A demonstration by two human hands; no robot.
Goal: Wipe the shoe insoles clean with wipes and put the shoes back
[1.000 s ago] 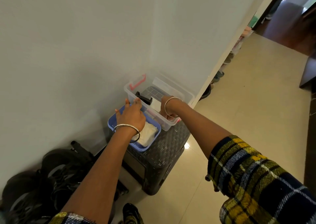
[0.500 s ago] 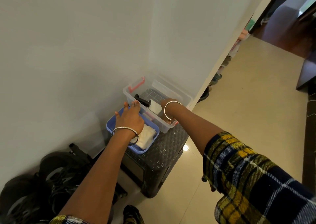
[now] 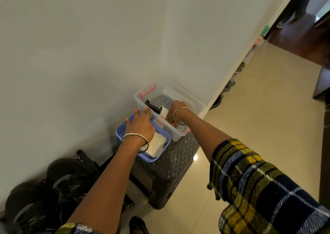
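A white wall (image 3: 89,55) and a pale tiled floor (image 3: 259,117) fill most of the view, and a blurred heap of dark gear (image 3: 59,183) lies at the wall's foot on the left. Just beside it stands a dark woven stool (image 3: 171,166) that bears two containers side by side, touching or nearly so. The larger is a clear plastic box (image 3: 196,107) with a red latch (image 3: 147,91) on its far end; inside lie a black object (image 3: 151,107), a small white item (image 3: 164,111) next to it, and some reddish bits against the near wall, too small to name. The smaller is a blue basket (image 3: 120,133) that holds a white folded stack (image 3: 158,145), soft and slightly crumpled, which may be the wipes. The shoes (image 3: 230,85) stand in a row along the base of the wall, well apart from the stool, small and blurred. The left hand (image 3: 141,124), bangle at the wrist, hovers over the blue basket with fingers straight and spread, the tips at the clear box's near rim. The right hand (image 3: 175,108) dips into the clear box with its fingers pointing down and hidden, so its grip cannot be told.
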